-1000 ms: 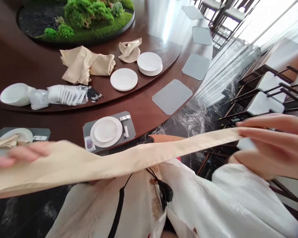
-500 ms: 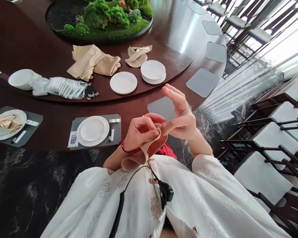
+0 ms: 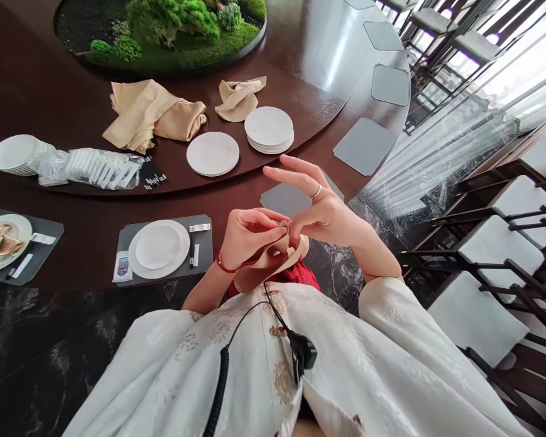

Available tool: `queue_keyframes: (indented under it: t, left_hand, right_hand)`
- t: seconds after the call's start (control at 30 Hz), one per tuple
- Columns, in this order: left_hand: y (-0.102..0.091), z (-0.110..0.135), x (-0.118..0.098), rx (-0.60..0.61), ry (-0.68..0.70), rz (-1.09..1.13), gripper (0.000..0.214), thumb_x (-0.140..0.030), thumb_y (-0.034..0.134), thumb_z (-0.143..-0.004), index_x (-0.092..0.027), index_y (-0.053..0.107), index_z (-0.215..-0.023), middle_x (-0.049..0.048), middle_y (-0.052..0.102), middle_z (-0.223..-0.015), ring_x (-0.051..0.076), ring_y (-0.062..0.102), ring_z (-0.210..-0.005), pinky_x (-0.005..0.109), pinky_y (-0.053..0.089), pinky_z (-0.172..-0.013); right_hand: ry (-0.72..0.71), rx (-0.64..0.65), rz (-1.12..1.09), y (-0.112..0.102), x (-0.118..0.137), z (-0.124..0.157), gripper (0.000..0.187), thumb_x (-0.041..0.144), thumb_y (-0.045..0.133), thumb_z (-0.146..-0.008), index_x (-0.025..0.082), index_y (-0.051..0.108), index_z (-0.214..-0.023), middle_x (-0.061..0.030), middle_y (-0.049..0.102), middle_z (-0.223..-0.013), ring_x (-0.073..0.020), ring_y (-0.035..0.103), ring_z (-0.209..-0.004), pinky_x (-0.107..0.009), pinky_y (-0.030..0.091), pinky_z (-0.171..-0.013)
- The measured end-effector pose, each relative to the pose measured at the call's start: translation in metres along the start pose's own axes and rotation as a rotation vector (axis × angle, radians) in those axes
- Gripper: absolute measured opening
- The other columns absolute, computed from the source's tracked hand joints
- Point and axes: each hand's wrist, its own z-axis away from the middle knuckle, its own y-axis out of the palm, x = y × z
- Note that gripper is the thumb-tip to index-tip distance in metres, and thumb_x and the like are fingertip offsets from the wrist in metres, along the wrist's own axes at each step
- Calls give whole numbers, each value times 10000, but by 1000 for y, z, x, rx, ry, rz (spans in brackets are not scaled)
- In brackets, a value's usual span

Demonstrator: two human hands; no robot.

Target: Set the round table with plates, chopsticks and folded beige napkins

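A beige cloth napkin (image 3: 261, 271) hangs in loose folds between my two hands, close in front of my body. My left hand (image 3: 250, 238) pinches its gathered upper edge between thumb and fingers. On the other side, my right hand (image 3: 325, 209) grips the same edge with thumb and index finger, while its other fingers stretch up and away. Just beyond the hands lies a grey placemat (image 3: 277, 203), partly hidden by them. To the left, a small plate (image 3: 162, 247) sits on a larger white plate (image 3: 141, 272).
On the dark turntable are a heap of beige napkins (image 3: 150, 112), another napkin (image 3: 239, 100), stacked white plates (image 3: 269, 126), a second plate stack (image 3: 213, 153) and plastic-wrapped items (image 3: 100, 168). A miniature garden (image 3: 186, 51) stands behind. White-seated chairs (image 3: 500, 255) line the right.
My view has shifted, so the table items appear further left. My right hand has tilted, its raised fingers now pointing further left. The napkin's lower folds have moved up between my hands.
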Motion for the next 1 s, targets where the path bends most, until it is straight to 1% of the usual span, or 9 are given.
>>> queue_keyframes:
  t: [0.13, 0.23, 0.3, 0.4, 0.53, 0.67, 0.73, 0.83, 1.0]
  left_hand:
    - [-5, -6, 7, -58, -26, -3, 312, -369, 889, -625, -154, 663, -613, 65, 747, -805, 170, 710, -702, 289, 603, -657]
    - [-14, -8, 10, -125, -15, -41, 309, -355, 903, -601, -150, 698, -709, 53, 740, -772, 160, 705, -684, 264, 597, -635]
    - [-26, -9, 8, -167, 9, -82, 318, -336, 900, -610, -149, 734, -807, 50, 743, -781, 158, 709, -695, 254, 598, -641]
    - [-56, -8, -1, -240, 103, -136, 325, -290, 883, -654, -166, 766, -931, 40, 751, -823, 158, 719, -722, 254, 606, -662]
    - [-103, 1, -17, -399, 331, -186, 277, -206, 872, -689, -202, 786, -952, 28, 763, -888, 157, 735, -771, 256, 621, -694]
    - [-126, 10, -25, -463, 514, -233, 272, -169, 881, -679, -193, 791, -935, 10, 764, -903, 143, 743, -786, 257, 635, -751]
    - [-131, 10, -23, -487, 571, -237, 275, -195, 879, -693, -186, 786, -951, 1, 758, -917, 134, 741, -788, 268, 641, -765]
    - [-137, 4, -18, -521, 658, -251, 272, -220, 866, -718, -156, 776, -966, -6, 744, -924, 124, 732, -828, 313, 643, -833]
    - [-147, -1, -13, -463, 659, -314, 228, -114, 823, -745, -164, 774, -962, -15, 750, -916, 121, 729, -838, 306, 642, -851]
  right_hand:
    - [-27, 47, 22, 5, -4, -9, 63, 313, 687, -883, 279, 738, -867, 68, 403, -1536, -296, 278, -1483, -543, 342, -1203]
    - [-92, 89, 27, 15, -7, -14, 126, 280, 612, -935, 280, 725, -879, 51, 448, -1506, -261, 389, -1419, -532, 415, -1142]
    - [-109, 123, 67, 23, -10, -13, 159, 269, 559, -965, 290, 716, -956, 38, 468, -1498, -239, 463, -1357, -504, 458, -1097]
    - [-98, 208, 185, 27, -20, -5, 197, 265, 518, -986, 292, 692, -1074, 14, 491, -1494, -233, 511, -1311, -468, 472, -1074]
    - [-27, 298, 354, 6, -39, 12, 204, 285, 506, -991, 267, 673, -1105, -32, 562, -1432, -244, 578, -1226, -450, 493, -1013]
    - [-4, 366, 421, -25, -52, 19, 163, 356, 538, -983, 283, 647, -1080, -34, 713, -1145, -224, 671, -993, -408, 530, -877]
    - [-35, 306, 374, -34, -53, 15, 119, 360, 574, -968, 280, 625, -1039, -26, 728, -992, -207, 682, -897, -371, 537, -807]
    - [-36, 108, 265, -37, -55, 5, 95, 321, 617, -947, 265, 583, -1016, -36, 715, -979, -196, 681, -903, -347, 541, -792]
    - [-33, 85, 209, -32, -60, -5, 101, 294, 635, -936, 246, 573, -1000, -24, 693, -877, -181, 671, -817, -319, 525, -700]
